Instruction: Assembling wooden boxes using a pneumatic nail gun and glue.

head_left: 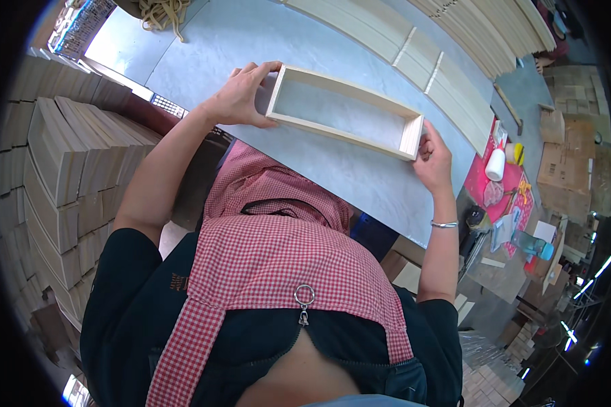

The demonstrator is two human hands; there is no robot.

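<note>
A long, narrow rectangular frame of pale wood [349, 137] lies at or just above the grey-white marbled tabletop [217, 41]. What looks like the same marbled surface shows through its middle. My left hand [239, 98] spans the frame's left end, with the thumb at the near corner and the fingers at the far one. At the opposite end, my right hand [433, 157] grips the short side with bent fingers, partly hidden by the wood.
Wooden strips [394, 47] lie along the table's far side, beside stacked boards [482, 30]. A white bottle [495, 165] and yellow tape roll [514, 154] sit on red material at the right. Tall board stacks [68, 163] stand at my left. Tan bands [163, 13] lie at the far left.
</note>
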